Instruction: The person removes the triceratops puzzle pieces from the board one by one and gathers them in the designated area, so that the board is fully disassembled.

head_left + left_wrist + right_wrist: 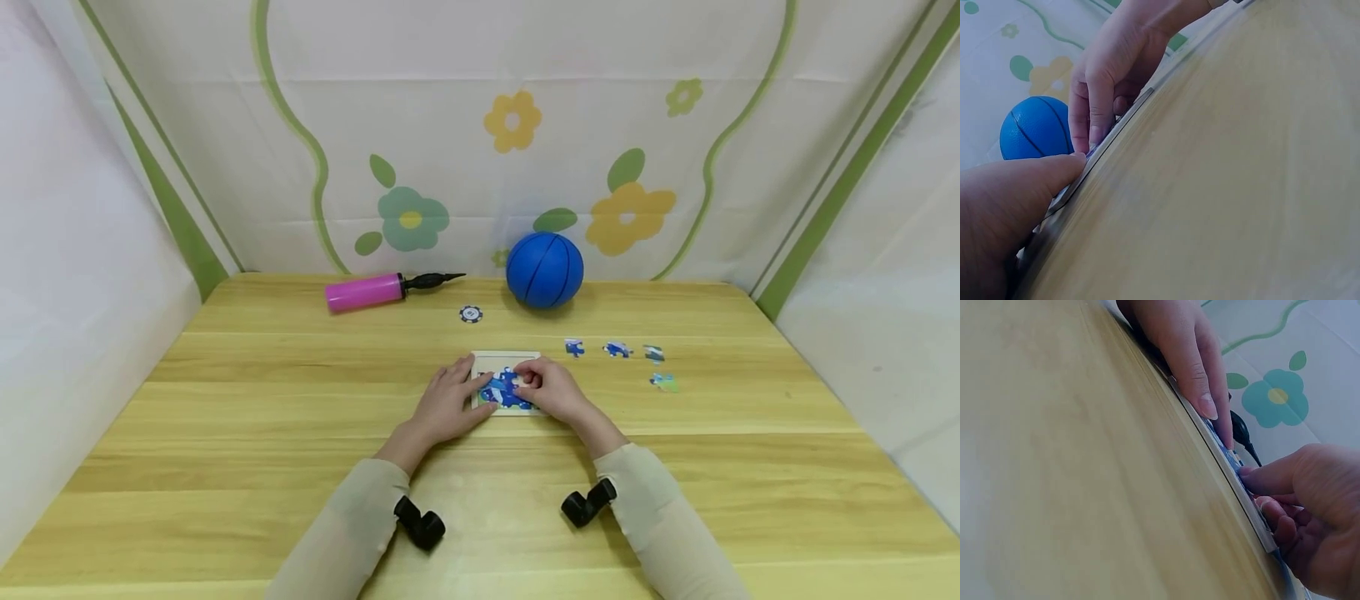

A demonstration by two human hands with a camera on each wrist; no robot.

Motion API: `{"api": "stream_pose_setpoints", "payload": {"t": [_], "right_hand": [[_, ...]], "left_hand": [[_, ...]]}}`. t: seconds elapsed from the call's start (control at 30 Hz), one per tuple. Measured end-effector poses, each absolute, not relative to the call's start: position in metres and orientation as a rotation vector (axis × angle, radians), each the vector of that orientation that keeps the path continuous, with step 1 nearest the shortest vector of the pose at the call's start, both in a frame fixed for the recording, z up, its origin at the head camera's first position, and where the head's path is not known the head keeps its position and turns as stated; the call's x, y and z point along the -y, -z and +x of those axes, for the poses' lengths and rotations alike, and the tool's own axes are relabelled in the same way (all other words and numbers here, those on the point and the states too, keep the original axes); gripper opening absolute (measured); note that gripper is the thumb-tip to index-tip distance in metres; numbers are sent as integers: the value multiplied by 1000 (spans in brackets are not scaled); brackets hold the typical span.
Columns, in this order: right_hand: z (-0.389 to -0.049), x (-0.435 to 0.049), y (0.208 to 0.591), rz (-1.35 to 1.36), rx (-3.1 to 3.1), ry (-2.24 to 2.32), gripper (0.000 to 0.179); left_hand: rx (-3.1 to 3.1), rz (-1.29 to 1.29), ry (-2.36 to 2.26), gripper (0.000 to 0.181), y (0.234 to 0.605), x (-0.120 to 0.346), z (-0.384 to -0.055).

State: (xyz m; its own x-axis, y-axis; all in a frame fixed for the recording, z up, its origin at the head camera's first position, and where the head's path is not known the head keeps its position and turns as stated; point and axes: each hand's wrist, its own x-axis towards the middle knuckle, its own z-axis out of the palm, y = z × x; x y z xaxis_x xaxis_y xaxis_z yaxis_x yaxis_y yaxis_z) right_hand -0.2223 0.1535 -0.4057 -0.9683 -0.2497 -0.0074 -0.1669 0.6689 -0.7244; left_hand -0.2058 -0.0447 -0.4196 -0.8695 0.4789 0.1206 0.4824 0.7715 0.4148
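Observation:
A small jigsaw puzzle [498,392] with blue pieces lies in a pale framed tray [506,354] on the table. My left hand [447,402] rests over the tray's left side, its fingers extended, with index finger and thumb touching the puzzle. From the right, my right hand [557,390] reaches in with curled fingers. Its thumb and index finger pinch a blue puzzle piece at the puzzle's right part, low against the tray; the hand hides much of that side. In the right wrist view, the right thumb [1266,479] meets the puzzle surface beside the tray's edge.
Loose puzzle pieces lie right of the tray: one blue [574,347], another blue [617,350], a greenish one [654,354] and a blue-green one [664,382]. Behind are a round chip [471,314], a pink hand pump [365,293] and a blue ball [545,270] near the curtain.

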Motion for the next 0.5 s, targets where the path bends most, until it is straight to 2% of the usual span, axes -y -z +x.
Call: {"api": "stream_pose_setpoints", "payload": {"t": [0.2, 0.5], "right_hand": [[-222, -152, 408, -360, -2784, 1204, 21], [-223, -150, 408, -301, -2748, 1274, 26]], "left_hand": [[2968, -789, 702, 55, 419, 45, -206], [2974, -770, 712, 55, 419, 44, -206]]}}
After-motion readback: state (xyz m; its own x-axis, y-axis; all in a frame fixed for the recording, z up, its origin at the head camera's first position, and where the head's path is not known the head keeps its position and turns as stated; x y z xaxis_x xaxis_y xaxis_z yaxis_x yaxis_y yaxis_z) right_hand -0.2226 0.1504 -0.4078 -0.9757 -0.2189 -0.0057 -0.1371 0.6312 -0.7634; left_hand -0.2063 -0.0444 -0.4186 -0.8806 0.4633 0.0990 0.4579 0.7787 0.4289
